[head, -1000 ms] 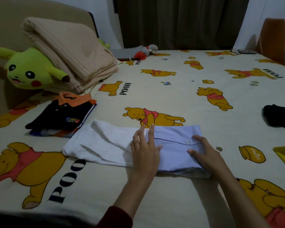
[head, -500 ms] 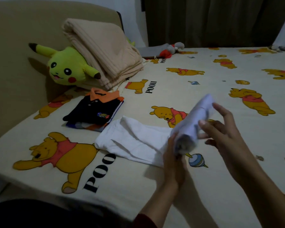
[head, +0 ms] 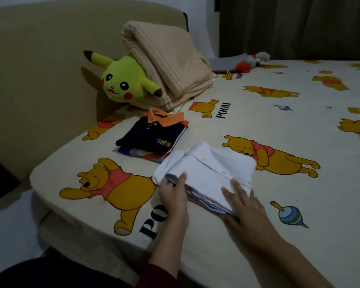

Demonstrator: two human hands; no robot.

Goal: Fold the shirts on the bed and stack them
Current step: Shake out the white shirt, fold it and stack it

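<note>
Bed now bears white shirt folded flat; both hands' fingers grip its near edge.

The bed wears a cream sheet printed with yellow bears and the word POOH. Near the front lies the folded white shirt, both hands resting on its near edge. Just beyond, touching its far-left corner, sits the stack of folded shirts, a dark polo with an orange collar on top. Further back, against the headboard, the yellow plush toy lies half under the folded beige blanket. Far back, a small grey and red soft toy rests near the curtain.
</note>
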